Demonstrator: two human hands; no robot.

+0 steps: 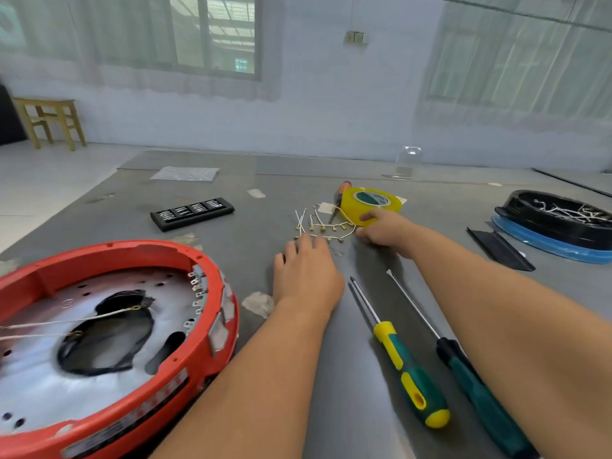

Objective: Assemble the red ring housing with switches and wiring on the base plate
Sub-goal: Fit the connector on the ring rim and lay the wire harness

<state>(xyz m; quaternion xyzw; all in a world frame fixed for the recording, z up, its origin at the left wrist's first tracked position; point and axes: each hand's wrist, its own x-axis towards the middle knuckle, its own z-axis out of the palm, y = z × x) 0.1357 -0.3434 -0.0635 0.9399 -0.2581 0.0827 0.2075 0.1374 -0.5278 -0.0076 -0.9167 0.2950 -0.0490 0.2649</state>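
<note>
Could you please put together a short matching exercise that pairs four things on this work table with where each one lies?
Things:
1. red ring housing
2. yellow tape roll
3. black bit case
4. black tray

Places:
A. far right, resting on a blue lid
B. near left corner
C. under the right hand's thumb
D. far side, left of the loose wires

Pairs: 1-B, 2-C, 3-D, 4-A
</note>
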